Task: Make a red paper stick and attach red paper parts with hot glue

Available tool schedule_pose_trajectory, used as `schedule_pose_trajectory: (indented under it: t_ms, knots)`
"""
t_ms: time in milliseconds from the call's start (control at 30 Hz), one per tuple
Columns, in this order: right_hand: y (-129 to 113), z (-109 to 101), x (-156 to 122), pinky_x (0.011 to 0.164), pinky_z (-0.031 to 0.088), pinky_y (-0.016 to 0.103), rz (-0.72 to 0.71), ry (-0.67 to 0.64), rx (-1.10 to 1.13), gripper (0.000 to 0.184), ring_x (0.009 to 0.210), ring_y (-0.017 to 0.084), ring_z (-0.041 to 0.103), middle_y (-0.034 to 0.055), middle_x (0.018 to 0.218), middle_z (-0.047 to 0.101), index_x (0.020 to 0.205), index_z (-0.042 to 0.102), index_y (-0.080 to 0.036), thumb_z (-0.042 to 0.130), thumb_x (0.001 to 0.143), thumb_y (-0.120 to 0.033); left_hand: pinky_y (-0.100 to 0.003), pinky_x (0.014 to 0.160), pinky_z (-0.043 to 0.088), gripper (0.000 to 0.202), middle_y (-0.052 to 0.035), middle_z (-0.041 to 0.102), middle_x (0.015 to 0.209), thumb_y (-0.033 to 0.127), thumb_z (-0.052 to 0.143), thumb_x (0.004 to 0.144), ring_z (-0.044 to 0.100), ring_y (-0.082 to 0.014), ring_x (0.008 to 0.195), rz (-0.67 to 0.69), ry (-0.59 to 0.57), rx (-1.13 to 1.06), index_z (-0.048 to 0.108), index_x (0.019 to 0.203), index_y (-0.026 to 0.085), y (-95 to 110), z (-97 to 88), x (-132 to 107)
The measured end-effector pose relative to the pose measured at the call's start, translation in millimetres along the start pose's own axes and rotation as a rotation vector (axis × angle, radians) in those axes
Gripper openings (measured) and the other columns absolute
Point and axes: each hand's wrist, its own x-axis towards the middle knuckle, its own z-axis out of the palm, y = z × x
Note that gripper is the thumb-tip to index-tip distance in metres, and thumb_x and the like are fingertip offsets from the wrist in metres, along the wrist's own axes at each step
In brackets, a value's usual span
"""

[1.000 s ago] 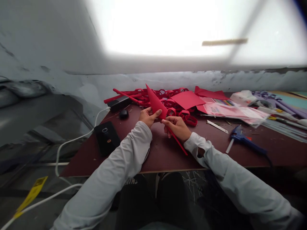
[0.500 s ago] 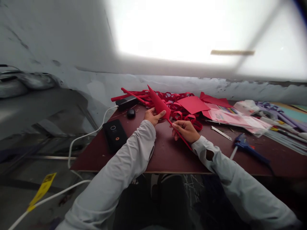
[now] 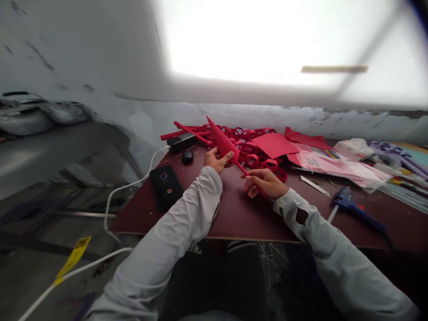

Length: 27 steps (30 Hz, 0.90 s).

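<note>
My left hand (image 3: 217,159) pinches the wide end of a red paper cone (image 3: 221,139) that points up and away to the left. A thin rolled red paper stick (image 3: 245,173) runs from the cone's base down to my right hand (image 3: 264,183), whose fingers are closed round it. Both hands hover just above the dark red table (image 3: 240,214), a little apart. Behind them lies a pile of red paper rings and strips (image 3: 254,154).
A flat red sheet (image 3: 274,145) and a clear plastic packet (image 3: 337,165) lie behind right. A blue glue gun (image 3: 354,208) and a white blade (image 3: 314,185) sit right of my hands. A black device (image 3: 166,185), a white cable (image 3: 133,183) and a charger (image 3: 181,141) sit left.
My right hand has slid down the red stick, away from the cone, so the hands are further apart. The view has shifted slightly left.
</note>
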Motion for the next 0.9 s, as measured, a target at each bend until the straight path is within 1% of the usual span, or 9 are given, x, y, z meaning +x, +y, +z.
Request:
schedule_pose_trajectory:
  t_ms: [67, 133, 267, 433, 567, 633, 733, 900]
  knots:
    - [-2, -4, -1, 0.047, 0.061, 0.029, 0.036, -0.014, -0.005, 0.038, 0.051, 0.017, 0.069, 0.0066, 0.071, 0.075, 0.099, 0.065, -0.014, 0.073, 0.079, -0.045, -0.038, 0.069, 0.065, 0.066, -0.009, 0.076, 0.089, 0.043, 0.096, 0.05, 0.073, -0.023, 0.079, 0.025, 0.029, 0.006, 0.069, 0.102, 0.012, 2, -1.9, 2]
    - [-4, -7, -3, 0.046, 0.06, 0.027, 0.059, -0.02, -0.008, 0.032, 0.049, 0.016, 0.068, 0.0059, 0.069, 0.074, 0.097, 0.065, -0.013, 0.07, 0.081, -0.041, -0.037, 0.071, 0.065, 0.065, -0.0089, 0.076, 0.092, 0.043, 0.095, 0.052, 0.073, -0.0229, 0.081, 0.049, 0.048, 0.014, 0.068, 0.103, 0.012, 3, -3.3, 3]
    - [-5, -9, -4, 0.041, 0.055, 0.022, 0.078, -0.032, -0.013, 0.025, 0.043, 0.013, 0.064, 0.0038, 0.062, 0.071, 0.09, 0.064, -0.013, 0.069, 0.08, -0.036, -0.035, 0.067, 0.064, 0.068, -0.0093, 0.076, 0.095, 0.044, 0.094, 0.052, 0.073, -0.0232, 0.081, 0.094, 0.048, 0.032, 0.069, 0.107, 0.013, 4, -2.4, 3]
    - [0, -7, -3, 0.04, 0.054, 0.022, 0.081, -0.038, 0.01, 0.026, 0.042, 0.013, 0.064, 0.004, 0.06, 0.07, 0.087, 0.063, -0.014, 0.07, 0.079, -0.038, -0.032, 0.064, 0.063, 0.069, -0.0093, 0.076, 0.092, 0.044, 0.094, 0.052, 0.073, -0.0233, 0.079, 0.139, 0.028, 0.05, 0.07, 0.109, 0.012, 5, 0.9, 1]
    - [1, -10, -1, 0.046, 0.06, 0.025, 0.077, -0.003, 0.036, 0.028, 0.049, 0.015, 0.068, 0.0074, 0.069, 0.075, 0.088, 0.065, -0.015, 0.073, 0.078, -0.039, -0.032, 0.068, 0.063, 0.069, -0.0098, 0.077, 0.093, 0.045, 0.094, 0.052, 0.074, -0.0234, 0.08, 0.158, 0.044, 0.06, 0.07, 0.108, 0.012, 7, -0.7, 4]
    - [-1, -13, 0, 0.05, 0.062, 0.026, 0.075, 0.011, 0.039, 0.027, 0.053, 0.016, 0.07, 0.0086, 0.072, 0.076, 0.086, 0.067, -0.014, 0.075, 0.077, -0.038, -0.033, 0.071, 0.063, 0.069, -0.0099, 0.077, 0.095, 0.046, 0.093, 0.053, 0.074, -0.0236, 0.083, 0.166, 0.061, 0.06, 0.069, 0.108, 0.013, 8, -2.6, 6]
    - [-4, -14, -2, 0.05, 0.062, 0.025, 0.081, -0.002, 0.019, 0.027, 0.052, 0.017, 0.071, 0.0084, 0.067, 0.075, 0.079, 0.069, -0.014, 0.077, 0.076, -0.039, -0.033, 0.072, 0.063, 0.07, -0.0099, 0.077, 0.094, 0.048, 0.093, 0.053, 0.075, -0.0238, 0.083, 0.174, 0.071, 0.063, 0.068, 0.108, 0.012, 9, -4.4, 6]
    - [-4, -11, -2, 0.044, 0.058, 0.024, 0.091, -0.028, -0.029, 0.034, 0.047, 0.017, 0.069, 0.008, 0.06, 0.072, 0.071, 0.068, -0.013, 0.075, 0.077, -0.046, -0.031, 0.071, 0.063, 0.068, -0.0095, 0.077, 0.094, 0.046, 0.093, 0.053, 0.074, -0.0229, 0.082, 0.175, 0.036, 0.08, 0.069, 0.107, 0.012, 11, -2.3, 2]
